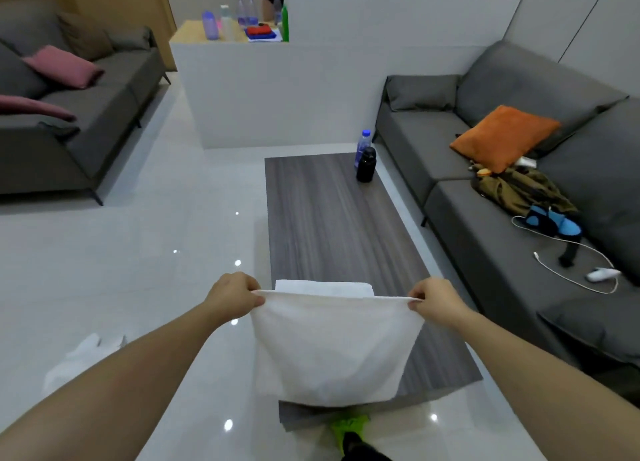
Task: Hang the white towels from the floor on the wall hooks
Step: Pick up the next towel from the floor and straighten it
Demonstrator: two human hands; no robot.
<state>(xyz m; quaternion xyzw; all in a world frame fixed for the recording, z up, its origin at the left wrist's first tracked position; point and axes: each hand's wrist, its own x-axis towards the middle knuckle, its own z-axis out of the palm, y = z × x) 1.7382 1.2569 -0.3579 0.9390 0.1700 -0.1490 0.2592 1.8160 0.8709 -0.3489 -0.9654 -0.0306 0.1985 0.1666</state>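
Observation:
I hold a white towel stretched out in front of me above the near end of a low wooden table. My left hand pinches its top left corner and my right hand pinches its top right corner. The towel hangs down flat between them. Behind it, a folded white towel lies on the table, mostly hidden. Another white towel lies crumpled on the glossy floor at lower left, partly behind my left forearm. No wall hooks are in view.
A grey sofa with an orange cushion, clothes and a cable runs along the right. Another grey sofa stands at far left. Two bottles stand at the table's far end. A white partition with a bottle-laden counter is behind.

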